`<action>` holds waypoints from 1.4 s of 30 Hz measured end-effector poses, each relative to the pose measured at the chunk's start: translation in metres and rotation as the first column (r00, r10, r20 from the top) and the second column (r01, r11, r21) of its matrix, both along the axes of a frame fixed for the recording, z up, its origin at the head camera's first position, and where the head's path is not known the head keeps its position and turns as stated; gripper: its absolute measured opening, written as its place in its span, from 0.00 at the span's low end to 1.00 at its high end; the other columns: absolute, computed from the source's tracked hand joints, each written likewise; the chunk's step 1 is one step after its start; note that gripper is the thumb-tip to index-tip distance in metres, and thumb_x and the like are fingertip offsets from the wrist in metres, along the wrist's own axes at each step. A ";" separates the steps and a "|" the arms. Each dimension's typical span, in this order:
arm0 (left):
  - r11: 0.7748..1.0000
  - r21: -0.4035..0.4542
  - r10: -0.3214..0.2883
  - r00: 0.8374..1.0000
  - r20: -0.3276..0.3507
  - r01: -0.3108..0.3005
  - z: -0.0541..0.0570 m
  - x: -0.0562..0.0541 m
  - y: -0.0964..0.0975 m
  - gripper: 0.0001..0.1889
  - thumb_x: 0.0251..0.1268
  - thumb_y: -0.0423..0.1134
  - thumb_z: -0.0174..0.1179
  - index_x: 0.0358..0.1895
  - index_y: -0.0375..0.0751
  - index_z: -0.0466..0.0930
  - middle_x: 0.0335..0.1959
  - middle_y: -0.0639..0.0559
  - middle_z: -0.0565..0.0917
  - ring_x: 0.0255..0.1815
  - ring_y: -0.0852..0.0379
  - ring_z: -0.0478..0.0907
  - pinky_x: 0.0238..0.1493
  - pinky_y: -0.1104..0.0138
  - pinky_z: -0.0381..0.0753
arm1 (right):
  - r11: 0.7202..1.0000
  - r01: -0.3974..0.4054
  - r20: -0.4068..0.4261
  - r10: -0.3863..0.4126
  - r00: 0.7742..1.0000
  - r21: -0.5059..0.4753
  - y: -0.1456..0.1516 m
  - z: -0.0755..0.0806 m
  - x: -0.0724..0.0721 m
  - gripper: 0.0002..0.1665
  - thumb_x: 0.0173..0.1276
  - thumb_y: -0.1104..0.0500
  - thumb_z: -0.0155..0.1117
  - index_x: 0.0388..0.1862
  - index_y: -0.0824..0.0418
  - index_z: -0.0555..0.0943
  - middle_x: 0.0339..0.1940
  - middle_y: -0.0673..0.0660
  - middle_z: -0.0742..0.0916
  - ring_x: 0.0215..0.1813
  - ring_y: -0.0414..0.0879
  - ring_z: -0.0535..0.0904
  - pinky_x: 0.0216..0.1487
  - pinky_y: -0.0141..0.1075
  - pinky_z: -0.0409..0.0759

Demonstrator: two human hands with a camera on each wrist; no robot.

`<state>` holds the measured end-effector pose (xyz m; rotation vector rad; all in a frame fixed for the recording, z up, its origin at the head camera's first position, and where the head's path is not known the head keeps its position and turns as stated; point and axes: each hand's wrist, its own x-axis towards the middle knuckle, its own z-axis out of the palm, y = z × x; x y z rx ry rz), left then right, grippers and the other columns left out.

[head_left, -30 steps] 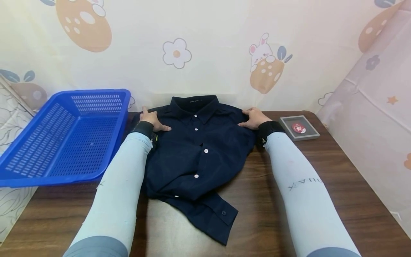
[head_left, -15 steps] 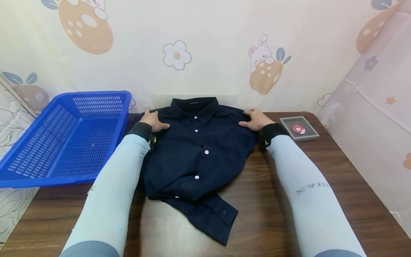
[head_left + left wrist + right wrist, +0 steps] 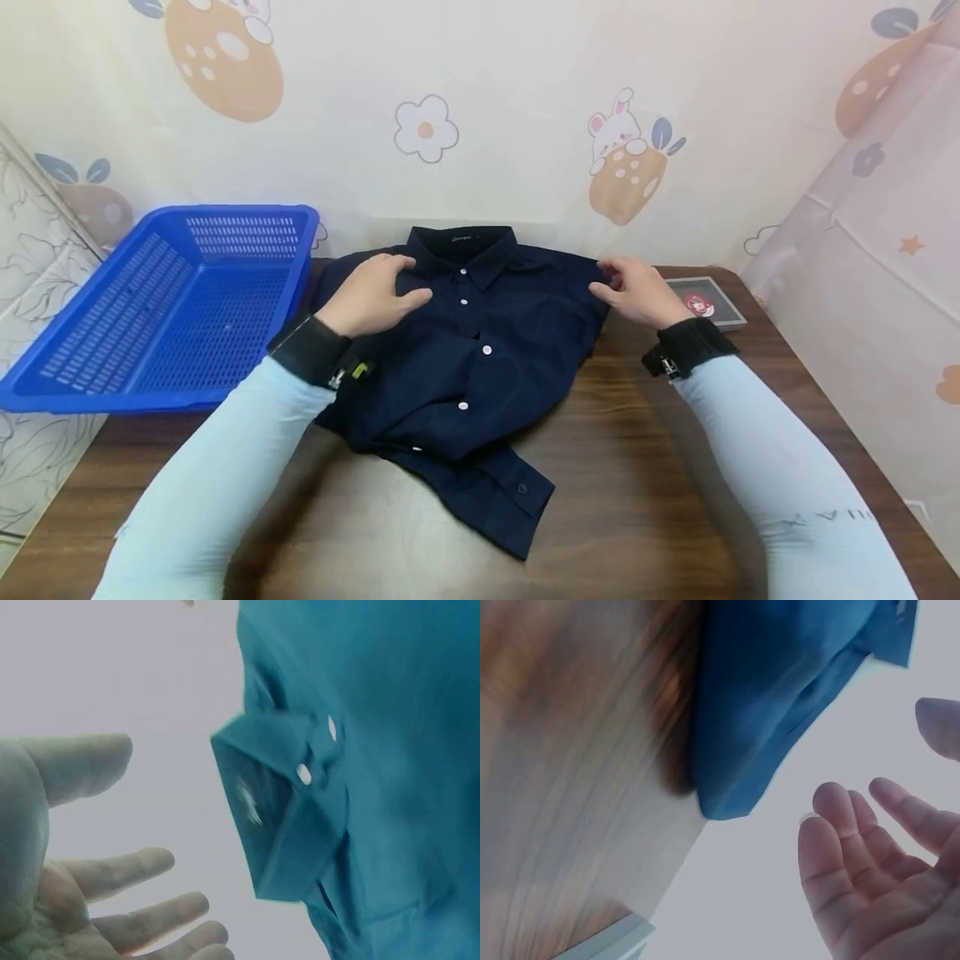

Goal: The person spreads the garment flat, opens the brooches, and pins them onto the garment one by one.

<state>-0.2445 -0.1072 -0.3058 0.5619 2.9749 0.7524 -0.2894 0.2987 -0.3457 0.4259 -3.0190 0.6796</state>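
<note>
A dark navy button-up shirt point(image 3: 517, 333) lies front up, its collar point(image 3: 463, 250) toward the wall and one cuffed sleeve point(image 3: 517, 500) sticking out below the body. Above the shirt's left shoulder area my left hand point(image 3: 371, 293) hovers, thumb and fingers spread apart, holding nothing. My right hand point(image 3: 637, 290) is raised just beyond the shirt's right shoulder, its fingers slightly bent. In the left wrist view, a gap separates the left hand point(image 3: 97, 877) from the shirt collar point(image 3: 277, 810). The right wrist view likewise shows the right hand point(image 3: 885, 877) apart from the shirt point(image 3: 772, 697).
A blue plastic basket point(image 3: 300, 275) stands at the left of the brown wooden table point(image 3: 622, 475). At the back right lies a small grey-framed box point(image 3: 726, 308) with a red round piece, partly behind my right hand. A patterned cloth wall point(image 3: 517, 125) borders the back.
Both hands have let go of the shirt's shoulders and lifted off, drawing back toward me. The right hand has also shifted right, while the shirt looks nearly unchanged.
</note>
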 end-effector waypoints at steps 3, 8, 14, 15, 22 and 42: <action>0.998 0.056 -0.026 1.000 -0.007 0.026 0.001 0.023 -0.008 0.32 0.68 0.53 0.57 0.66 0.34 0.68 0.65 0.38 0.72 0.67 0.43 0.65 0.66 0.49 0.62 | 1.000 0.007 -0.024 -0.007 1.000 -0.019 -0.003 0.005 0.018 0.29 0.72 0.47 0.58 0.62 0.65 0.72 0.48 0.64 0.81 0.48 0.56 0.78 0.49 0.51 0.74; 0.994 0.102 -0.039 0.999 0.011 0.037 -0.008 0.052 -0.021 0.31 0.68 0.55 0.56 0.66 0.35 0.69 0.63 0.40 0.73 0.64 0.44 0.69 0.64 0.48 0.66 | 0.999 -0.027 -0.046 0.026 0.999 -0.026 -0.012 0.009 0.046 0.25 0.72 0.47 0.57 0.57 0.64 0.74 0.40 0.58 0.83 0.38 0.50 0.78 0.40 0.44 0.75; 0.994 0.103 -0.026 0.999 0.028 0.023 -0.029 0.072 -0.029 0.33 0.69 0.58 0.54 0.64 0.33 0.70 0.62 0.37 0.74 0.63 0.42 0.69 0.62 0.46 0.67 | 0.997 -0.042 -0.041 0.040 0.998 -0.060 -0.019 0.002 0.074 0.21 0.71 0.47 0.58 0.49 0.63 0.76 0.34 0.55 0.82 0.33 0.46 0.76 0.34 0.39 0.74; 0.995 0.097 -0.016 1.000 0.027 0.014 -0.033 0.074 -0.031 0.33 0.68 0.58 0.53 0.64 0.32 0.70 0.61 0.37 0.74 0.63 0.41 0.69 0.63 0.46 0.66 | 0.997 -0.044 -0.038 0.041 0.998 -0.068 -0.021 0.001 0.078 0.20 0.71 0.47 0.58 0.48 0.63 0.76 0.33 0.55 0.82 0.33 0.46 0.76 0.34 0.38 0.74; 0.996 0.073 0.056 0.998 0.030 -0.058 -0.052 0.078 -0.043 0.33 0.70 0.58 0.52 0.61 0.30 0.71 0.58 0.34 0.75 0.61 0.39 0.69 0.61 0.45 0.67 | 0.995 -0.027 0.013 0.028 1.000 -0.092 -0.025 -0.013 0.096 0.18 0.71 0.46 0.58 0.42 0.61 0.76 0.30 0.53 0.82 0.29 0.45 0.74 0.31 0.37 0.73; 0.978 0.018 0.208 0.977 0.049 -0.209 -0.074 0.074 -0.053 0.35 0.68 0.61 0.50 0.56 0.27 0.72 0.48 0.29 0.81 0.44 0.38 0.80 0.40 0.48 0.78 | 0.906 0.157 0.461 0.046 0.886 -0.394 -0.031 -0.045 0.102 0.31 0.74 0.45 0.53 0.55 0.73 0.75 0.37 0.62 0.85 0.33 0.50 0.82 0.35 0.40 0.83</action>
